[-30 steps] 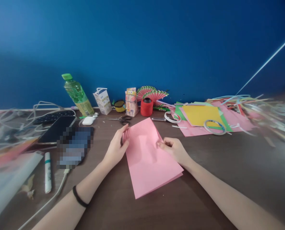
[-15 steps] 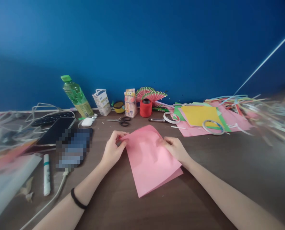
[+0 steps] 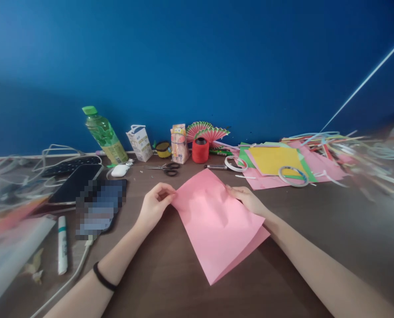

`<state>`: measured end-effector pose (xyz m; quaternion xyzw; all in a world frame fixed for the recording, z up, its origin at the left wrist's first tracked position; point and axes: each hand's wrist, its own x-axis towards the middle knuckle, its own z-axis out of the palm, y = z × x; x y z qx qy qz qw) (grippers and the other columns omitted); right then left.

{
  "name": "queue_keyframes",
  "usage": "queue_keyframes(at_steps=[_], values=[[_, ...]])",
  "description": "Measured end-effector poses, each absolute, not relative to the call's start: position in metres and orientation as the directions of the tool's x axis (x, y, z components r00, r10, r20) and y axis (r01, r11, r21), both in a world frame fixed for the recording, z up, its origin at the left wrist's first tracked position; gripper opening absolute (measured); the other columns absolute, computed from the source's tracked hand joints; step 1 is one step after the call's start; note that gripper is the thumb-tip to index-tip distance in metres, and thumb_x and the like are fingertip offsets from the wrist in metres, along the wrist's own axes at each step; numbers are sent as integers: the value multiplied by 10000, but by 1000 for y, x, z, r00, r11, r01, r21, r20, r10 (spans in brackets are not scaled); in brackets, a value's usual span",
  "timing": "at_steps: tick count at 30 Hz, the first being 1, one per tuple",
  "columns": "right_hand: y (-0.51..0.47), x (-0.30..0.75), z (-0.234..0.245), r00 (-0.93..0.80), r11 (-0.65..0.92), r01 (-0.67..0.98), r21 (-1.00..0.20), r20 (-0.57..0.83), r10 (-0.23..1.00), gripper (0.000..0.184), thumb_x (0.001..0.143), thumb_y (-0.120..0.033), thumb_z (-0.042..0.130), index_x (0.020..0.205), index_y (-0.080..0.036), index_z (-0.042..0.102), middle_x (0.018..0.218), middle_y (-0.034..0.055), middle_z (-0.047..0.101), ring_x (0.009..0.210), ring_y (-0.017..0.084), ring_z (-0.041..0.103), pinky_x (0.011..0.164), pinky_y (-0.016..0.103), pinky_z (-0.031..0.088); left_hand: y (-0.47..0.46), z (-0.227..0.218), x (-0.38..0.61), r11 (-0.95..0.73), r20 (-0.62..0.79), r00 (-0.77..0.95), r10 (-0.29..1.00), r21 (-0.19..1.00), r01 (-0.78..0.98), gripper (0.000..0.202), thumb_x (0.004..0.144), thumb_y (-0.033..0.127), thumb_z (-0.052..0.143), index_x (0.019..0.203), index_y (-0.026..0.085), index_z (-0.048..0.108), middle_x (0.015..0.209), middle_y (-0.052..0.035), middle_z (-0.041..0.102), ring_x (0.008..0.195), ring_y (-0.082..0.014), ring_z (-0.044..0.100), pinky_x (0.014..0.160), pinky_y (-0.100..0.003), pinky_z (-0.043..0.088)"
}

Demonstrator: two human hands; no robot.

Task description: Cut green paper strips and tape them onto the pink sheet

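Observation:
A folded sheet of pink paper (image 3: 217, 225) is held between my hands over the dark wooden table. Its two layers gape apart at the lower right edge. My left hand (image 3: 155, 205) pinches the left corner between thumb and fingers. At the right edge my right hand (image 3: 246, 199) grips the paper, with part of its fingers hidden behind the sheet. Black-handled scissors (image 3: 170, 168) lie behind my left hand. A utility knife (image 3: 216, 167) and a roll of white tape (image 3: 236, 163) lie beyond the paper.
At left are a phone (image 3: 102, 207) on a cable, a marker (image 3: 62, 245) and a green bottle (image 3: 104, 137). A carton (image 3: 139, 142) and a red thread spool (image 3: 200, 151) stand by the blue wall. Coloured paper (image 3: 273, 160) and loose strips (image 3: 376, 161) lie at right.
The pink paper has turned, its lower corner swinging to the right and nearer me. Its layers have spread wider apart. Both hands keep hold, and the left has shifted slightly.

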<state>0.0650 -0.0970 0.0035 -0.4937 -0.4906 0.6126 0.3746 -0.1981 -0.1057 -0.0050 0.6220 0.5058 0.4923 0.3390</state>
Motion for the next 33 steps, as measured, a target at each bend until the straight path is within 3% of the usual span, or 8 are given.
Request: queue_keyframes(at_steps=[9,13,16,20,23,26,30,33], values=[[-86,83,3,-250,-331,-67,-941,-305,919,390,607,-528,666,687,-150,613,605,-1,600,511,120,516,520,252,375,-101,-3,-201,-234,242,-113,964,969,86,196,638,317,679,669,162,562,1128,-96,612,1015,-246,570,861,-387,439],[-80,94,0,-190,-115,287,-951,-174,966,414,673,-552,577,546,-165,499,501,-37,477,467,97,421,485,241,305,-95,1,-218,-263,317,-74,946,879,397,139,660,306,626,699,174,614,1091,-81,615,1068,-263,521,946,-422,362],[-78,98,-3,-161,77,673,-735,-44,986,425,704,-501,547,477,-183,378,467,-49,381,468,91,359,466,234,232,-89,-2,-230,-352,385,83,919,711,609,113,667,296,593,642,191,627,996,-71,640,1141,-282,453,1000,-470,278],[-83,96,0,-62,91,897,-434,81,995,203,653,-349,611,728,-200,496,713,6,563,640,168,509,547,265,355,-86,-9,-234,-324,310,177,934,529,784,138,703,333,589,690,223,671,1210,-61,549,1223,-309,340,1004,-533,217],[-95,80,9,-190,264,896,-357,229,955,246,678,-196,548,923,-187,522,937,75,590,894,237,541,747,357,421,-86,-10,-231,-339,275,228,934,484,807,144,726,347,589,691,241,679,1249,-44,520,1255,-309,282,1006,-537,203],[-110,50,15,-480,526,752,-397,217,850,306,758,-123,418,1023,-188,557,1118,81,580,1079,211,497,918,369,386,-86,-10,-229,-396,263,301,917,499,771,156,745,355,575,721,248,686,1220,-48,540,1234,-294,323,1013,-526,198],[-123,15,7,-744,735,587,-339,134,655,416,854,-253,406,1263,-201,464,1343,48,458,1293,225,302,1069,407,243,-82,-11,-232,-426,311,296,903,570,703,188,753,347,543,805,229,680,1155,-69,582,1152,-267,439,1001,-479,266],[-124,9,-5,-678,676,677,-291,110,727,447,895,-348,346,1321,-225,403,1400,32,385,1305,236,286,1065,454,233,-80,-9,-241,-328,373,57,926,721,611,259,798,299,448,939,190,635,1038,-74,631,984,-210,564,909,-387,402]])
